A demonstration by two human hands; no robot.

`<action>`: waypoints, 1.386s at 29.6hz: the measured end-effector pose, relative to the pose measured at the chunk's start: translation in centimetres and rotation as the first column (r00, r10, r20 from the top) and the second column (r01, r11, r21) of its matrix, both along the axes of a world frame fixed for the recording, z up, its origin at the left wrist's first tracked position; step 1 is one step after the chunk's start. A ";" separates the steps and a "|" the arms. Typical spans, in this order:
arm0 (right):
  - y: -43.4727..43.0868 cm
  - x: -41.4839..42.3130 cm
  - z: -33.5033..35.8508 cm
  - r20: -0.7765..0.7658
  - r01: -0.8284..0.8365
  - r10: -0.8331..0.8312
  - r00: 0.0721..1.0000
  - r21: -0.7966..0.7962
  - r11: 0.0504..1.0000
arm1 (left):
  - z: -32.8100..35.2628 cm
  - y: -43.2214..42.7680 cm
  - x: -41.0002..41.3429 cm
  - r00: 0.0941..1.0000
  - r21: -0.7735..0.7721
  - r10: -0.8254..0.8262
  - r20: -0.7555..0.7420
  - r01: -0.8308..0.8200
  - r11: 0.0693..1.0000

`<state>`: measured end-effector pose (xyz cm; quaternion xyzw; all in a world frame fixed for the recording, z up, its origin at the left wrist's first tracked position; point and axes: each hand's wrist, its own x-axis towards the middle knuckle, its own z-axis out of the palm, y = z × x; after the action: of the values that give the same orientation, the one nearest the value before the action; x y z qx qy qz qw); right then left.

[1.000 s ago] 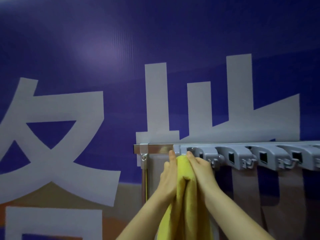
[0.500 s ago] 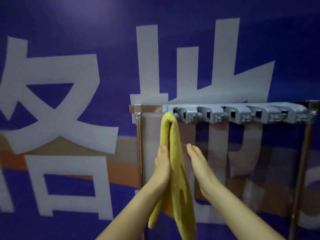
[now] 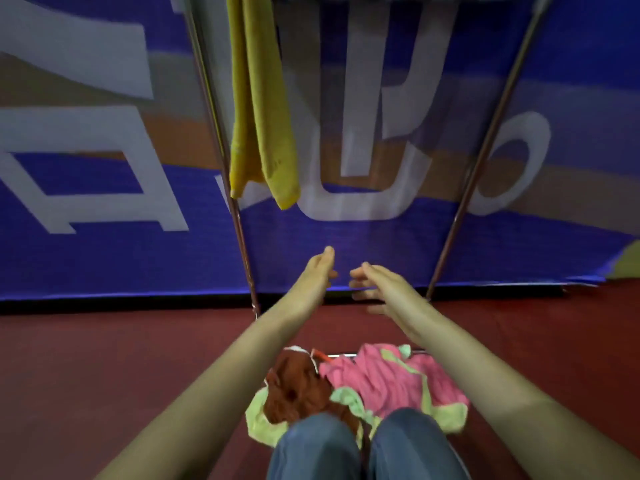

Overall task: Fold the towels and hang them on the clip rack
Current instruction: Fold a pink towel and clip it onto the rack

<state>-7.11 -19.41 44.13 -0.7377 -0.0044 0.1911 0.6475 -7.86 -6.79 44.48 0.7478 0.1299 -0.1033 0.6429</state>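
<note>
Above the left hand [image 3: 317, 271] and a little to its left, the yellow towel [image 3: 259, 109] hangs folded in long drapes. Its top runs out of view, so what holds it cannot be seen. It hangs just beside the left pole [image 3: 221, 133], which slants down to the floor [image 3: 104, 358] close to the left wrist. The right pole [image 3: 485, 150] comes down on the far side of the right hand [image 3: 377, 278].

Both hands reach forward, side by side and near each other but apart. They hold nothing, and their fingers are loose and mostly straight. The right one is blurred. Beyond the fingertips is the blue banner [image 3: 104, 265].

Below the forearms, between them, lies a crumpled pile: a pink towel [image 3: 381, 375], a rust towel [image 3: 298, 389] to its left and a green towel [image 3: 446, 410] under both. The pile lies on the floor just ahead of the knees [image 3: 318, 445].
</note>
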 end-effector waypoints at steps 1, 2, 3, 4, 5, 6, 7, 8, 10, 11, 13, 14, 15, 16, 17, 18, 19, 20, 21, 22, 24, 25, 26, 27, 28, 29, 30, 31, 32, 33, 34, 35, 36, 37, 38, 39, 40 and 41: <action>-0.7 0.1 -1.0 -0.041 0.002 -0.003 0.999 -0.030 1.000 | -0.3 -0.1 -0.1 1.000 -0.001 -0.003 -0.018 0.003 1.000; -2.0 0.0 -3.7 -0.109 0.007 -0.013 0.994 -0.050 0.999 | -2.2 -0.7 -0.5 0.997 0.025 -0.005 -0.079 0.007 1.000; -2.7 -0.5 -4.7 -0.128 0.035 -0.042 0.991 -0.061 0.998 | -3.1 -1.0 -1.3 0.996 0.026 -0.014 -0.094 0.017 1.000; -3.4 -0.5 -6.2 -0.148 0.040 -0.051 0.988 -0.078 0.996 | -4.5 -1.0 -1.7 0.996 0.031 -0.026 -0.089 0.029 0.999; -4.0 -0.1 -7.7 -0.181 0.047 -0.064 0.981 -0.094 0.994 | -5.7 -0.8 -1.4 0.990 0.018 -0.028 -0.135 0.031 0.999; -4.6 0.6 -9.4 -0.202 0.053 -0.074 0.976 -0.106 0.993 | -7.5 -0.2 -0.5 0.986 0.012 -0.034 -0.160 0.036 0.999; -5.0 1.1 -11.3 -0.240 0.053 -0.079 0.968 -0.115 0.992 | -9.0 -0.1 -0.1 0.981 -0.001 -0.024 -0.194 0.024 1.000; -5.4 1.3 -13.4 -0.285 0.050 -0.090 0.954 -0.147 0.988 | -11.2 0.5 0.1 0.970 -0.012 -0.021 -0.244 0.018 1.000; -5.8 1.1 -16.0 -0.332 0.066 -0.122 0.935 -0.175 0.982 | -13.5 1.1 0.1 0.934 -0.036 -0.016 -0.357 0.003 0.999; -5.8 2.0 -18.4 -0.352 0.084 -0.150 0.924 -0.196 0.977 | -15.8 1.5 0.9 0.919 -0.057 -0.007 -0.394 -0.017 0.998; -6.1 2.9 -21.5 -0.317 0.127 -0.220 0.923 -0.288 0.949 | -18.7 2.0 1.3 0.897 -0.044 0.042 -0.440 -0.068 0.997; -6.3 3.2 -22.8 -0.299 0.147 -0.253 0.920 -0.334 0.931 | -19.8 2.4 1.3 0.881 -0.030 0.067 -0.469 -0.091 0.995; -6.6 3.2 -23.5 -0.274 0.163 -0.267 0.924 -0.348 0.923 | -19.7 2.4 0.9 0.886 -0.048 0.078 -0.456 -0.112 0.993; -6.7 3.6 -23.4 -0.249 0.165 -0.266 0.931 -0.361 0.918 | -19.7 2.6 1.1 0.889 -0.041 0.077 -0.451 -0.106 0.993; -6.3 5.6 -29.5 -0.294 0.114 -0.240 0.925 -0.388 0.915 | -25.0 3.1 2.5 0.866 -0.066 0.084 -0.494 -0.133 0.989; -6.4 6.3 -30.9 -0.300 0.084 -0.224 0.927 -0.416 0.905 | -25.7 3.2 3.1 0.852 -0.058 0.095 -0.516 -0.145 0.988; -6.4 6.4 -30.8 -0.296 0.056 -0.198 0.934 -0.427 0.903 | -26.1 3.4 3.1 0.842 -0.058 0.102 -0.530 -0.156 0.986; -6.4 6.6 -31.8 -0.312 0.010 -0.168 0.935 -0.450 0.893 | -27.5 3.5 3.1 0.831 -0.058 0.101 -0.547 -0.158 0.986; -6.5 6.6 -32.6 -0.300 0.002 -0.155 0.941 -0.454 0.891 | -28.0 3.3 3.1 0.842 -0.062 0.092 -0.531 -0.147 0.987; -6.3 6.8 -33.1 -0.315 -0.022 -0.141 0.938 -0.464 0.886 | -28.8 3.3 3.2 0.846 -0.070 0.076 -0.528 -0.133 0.989; -5.9 7.2 -36.1 -0.399 -0.043 -0.175 0.900 -0.481 0.876 | -31.4 3.1 4.0 0.804 -0.074 0.100 -0.586 -0.176 0.982; -6.0 7.2 -36.9 -0.405 -0.040 -0.193 0.894 -0.501 0.865 | -31.6 3.1 4.1 0.805 -0.081 0.098 -0.585 -0.178 0.981; -6.0 6.9 -38.3 -0.421 -0.047 -0.218 0.881 -0.535 0.844 | -32.9 3.0 4.0 0.795 -0.091 0.084 -0.600 -0.173 0.981; -5.9 6.6 -39.4 -0.418 -0.049 -0.235 0.878 -0.566 0.823 | -33.8 2.9 3.8 0.795 -0.101 0.072 -0.602 -0.165 0.981; -6.0 6.7 -39.6 -0.419 -0.045 -0.255 0.871 -0.587 0.809 | -33.8 2.8 3.8 0.800 -0.107 0.057 -0.597 -0.149 0.983; -6.0 6.4 -41.1 -0.452 -0.058 -0.270 0.850 -0.590 0.805 | -34.8 2.8 3.7 0.791 -0.119 0.051 -0.610 -0.154 0.981; -6.0 6.4 -41.4 -0.477 -0.060 -0.281 0.833 -0.582 0.811 | -35.0 2.9 3.8 0.789 -0.124 0.054 -0.612 -0.163 0.979; -5.8 6.4 -41.7 -0.494 -0.077 -0.270 0.826 -0.573 0.816 | -35.5 3.0 3.7 0.790 -0.127 0.060 -0.610 -0.172 0.977; -5.6 6.4 -42.2 -0.504 -0.088 -0.269 0.821 -0.577 0.812 | -36.1 3.1 3.5 0.783 -0.120 0.065 -0.618 -0.176 0.977; -5.4 6.4 -42.3 -0.497 -0.092 -0.266 0.826 -0.585 0.806 | -36.2 3.1 3.2 0.789 -0.119 0.061 -0.611 -0.168 0.979; -5.1 6.4 -42.4 -0.489 -0.101 -0.252 0.835 -0.586 0.804 | -36.5 3.2 3.1 0.791 -0.121 0.056 -0.609 -0.162 0.979; -4.9 6.6 -42.5 -0.484 -0.109 -0.246 0.840 -0.594 0.797 | -36.8 3.3 3.1 0.788 -0.117 0.059 -0.612 -0.164 0.980; -4.7 6.4 -42.7 -0.475 -0.112 -0.243 0.846 -0.604 0.789 | -37.1 3.2 2.8 0.780 -0.116 0.052 -0.624 -0.158 0.981; -4.5 6.5 -42.7 -0.463 -0.102 -0.244 0.852 -0.605 0.790 | -37.2 3.2 2.9 0.778 -0.109 0.048 -0.627 -0.149 0.983; -4.6 6.3 -42.6 -0.434 -0.073 -0.249 0.866 -0.601 0.796 | -37.2 3.1 2.6 0.773 -0.104 0.045 -0.633 -0.143 0.984; -4.6 6.0 -42.1 -0.400 -0.024 -0.261 0.879 -0.583 0.812 | -37.0 3.0 2.4 0.768 -0.106 0.041 -0.640 -0.141 0.984; -4.6 5.8 -41.3 -0.356 0.033 -0.269 0.895 -0.548 0.836 | -36.6 2.9 2.3 0.774 -0.112 0.033 -0.633 -0.133 0.985; -4.6 5.6 -39.8 -0.332 0.076 -0.267 0.905 -0.491 0.868 | -35.8 2.8 2.3 0.787 -0.111 0.027 -0.616 -0.121 0.986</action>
<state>-1.50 -23.99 4.33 -0.8158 0.2373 0.2696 0.4533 -5.56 -4.04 8.65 0.6198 0.3526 -0.3237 0.6219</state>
